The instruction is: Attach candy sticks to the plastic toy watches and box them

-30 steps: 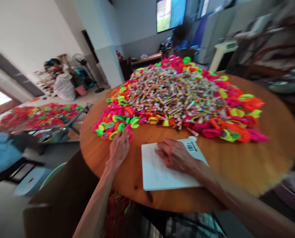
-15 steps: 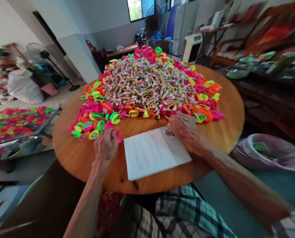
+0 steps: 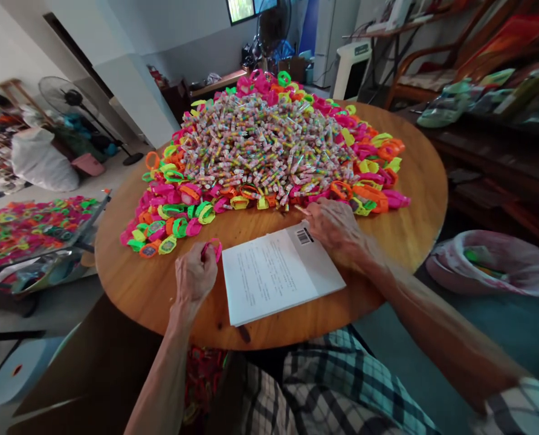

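Left hand point(image 3: 194, 277) is pinched shut on a pink plastic ring point(image 3: 213, 248) beside the white booklet point(image 3: 278, 275), right hand point(image 3: 335, 226) grips a thin candy stick point(image 3: 302, 209) by the neon pile point(image 3: 269, 148), all on a round wooden table point(image 3: 409, 229) in a cluttered room.

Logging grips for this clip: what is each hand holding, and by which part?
The left hand pinches a pink plastic ring by its near edge. The right hand holds a small stick-shaped candy by one end.
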Demonstrator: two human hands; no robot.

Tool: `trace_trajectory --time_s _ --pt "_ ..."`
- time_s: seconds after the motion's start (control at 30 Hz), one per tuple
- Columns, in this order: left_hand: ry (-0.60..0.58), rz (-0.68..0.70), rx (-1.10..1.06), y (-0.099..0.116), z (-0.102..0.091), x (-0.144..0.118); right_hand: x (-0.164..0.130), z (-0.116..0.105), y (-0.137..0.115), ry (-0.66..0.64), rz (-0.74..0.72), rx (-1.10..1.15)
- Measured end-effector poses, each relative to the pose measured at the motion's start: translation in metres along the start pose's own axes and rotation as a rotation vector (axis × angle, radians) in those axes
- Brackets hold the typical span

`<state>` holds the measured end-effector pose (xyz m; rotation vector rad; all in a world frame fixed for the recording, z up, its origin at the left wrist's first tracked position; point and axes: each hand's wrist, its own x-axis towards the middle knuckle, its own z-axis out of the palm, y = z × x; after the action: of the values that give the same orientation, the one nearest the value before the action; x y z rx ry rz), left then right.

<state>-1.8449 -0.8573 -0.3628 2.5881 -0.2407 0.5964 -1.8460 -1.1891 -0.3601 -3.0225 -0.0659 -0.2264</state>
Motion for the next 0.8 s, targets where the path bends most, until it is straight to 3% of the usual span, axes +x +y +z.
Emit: trace_trajectory --time_s 0.13,0.23,0.3,0.43,0.57,0.8 --pt "0.002 0.010 0.040 -0.016 0.011 0.018 -0.016 -0.005 -0.017 0.054 -0.095 0.116" --pt "-0.016 0.023 0.096 -0.020 0.015 0.031 -0.033 -0.007 -0.033 0.023 -0.155 0.250" --pt "-0.030 0.038 0.108 -0.015 0.018 0.033 -0.044 -0.009 -0.043 -0.027 -0.197 0.281" --pt "-0.116 0.127 0.164 0.003 0.026 0.032 -0.059 -0.015 -0.057 -0.123 -0.317 0.130" --pt "-0.158 0.240 0.179 0.013 0.035 0.034 -0.061 -0.019 -0.058 -0.127 -0.407 0.109" --pt "-0.202 0.469 0.023 0.007 0.035 0.025 -0.052 -0.021 -0.049 -0.247 -0.564 0.194"
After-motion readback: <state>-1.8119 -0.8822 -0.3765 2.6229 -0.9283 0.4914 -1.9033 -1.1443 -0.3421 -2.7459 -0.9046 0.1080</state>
